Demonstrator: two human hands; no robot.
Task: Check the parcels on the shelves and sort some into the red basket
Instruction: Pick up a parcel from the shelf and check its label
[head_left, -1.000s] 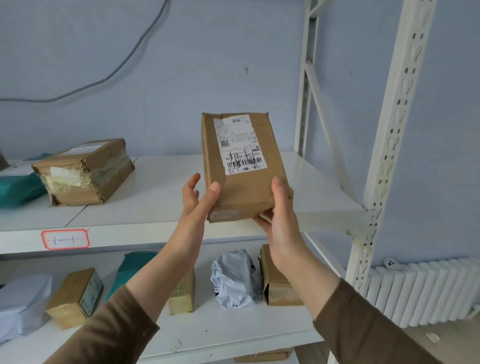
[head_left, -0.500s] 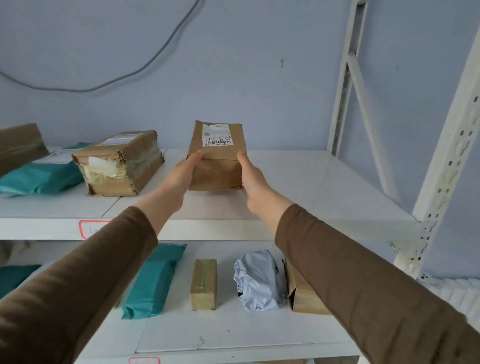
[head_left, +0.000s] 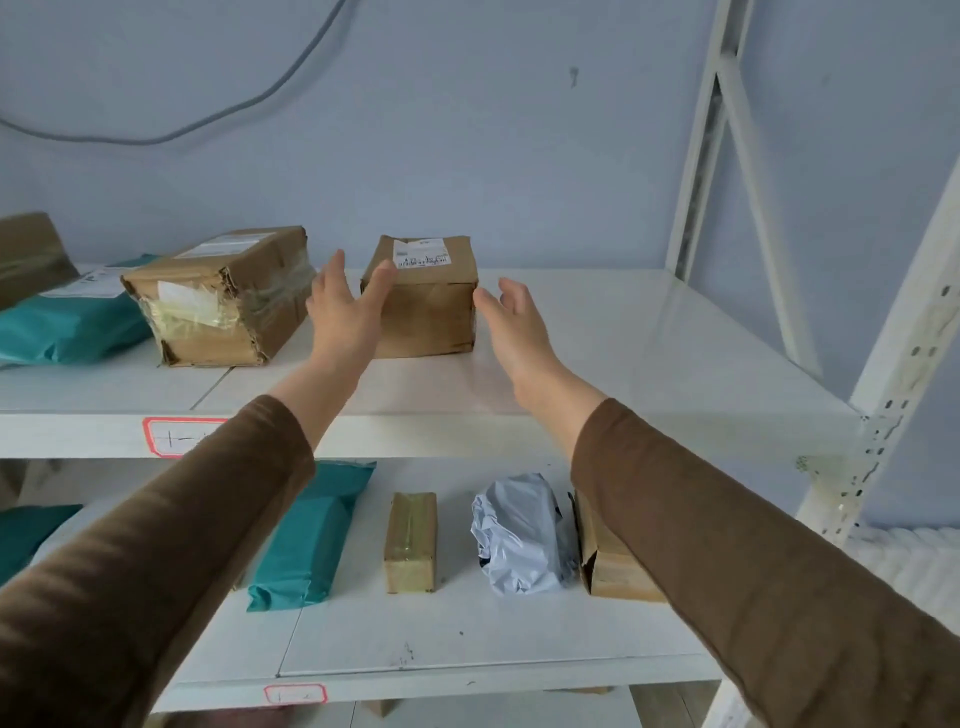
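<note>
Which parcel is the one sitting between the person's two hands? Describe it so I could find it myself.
Look at the upper shelf of the white rack. Between the open left hand and right hand stands a small brown cardboard parcel. Unlike the larger tape-wrapped box to its left, it is compact, with a white barcode label on top.

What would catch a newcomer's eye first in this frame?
Two open hands, left hand and right hand, flank a small brown parcel standing on the upper shelf. To its left lies a battered taped box. On the lower shelf, a crumpled grey bag stands out.
</note>
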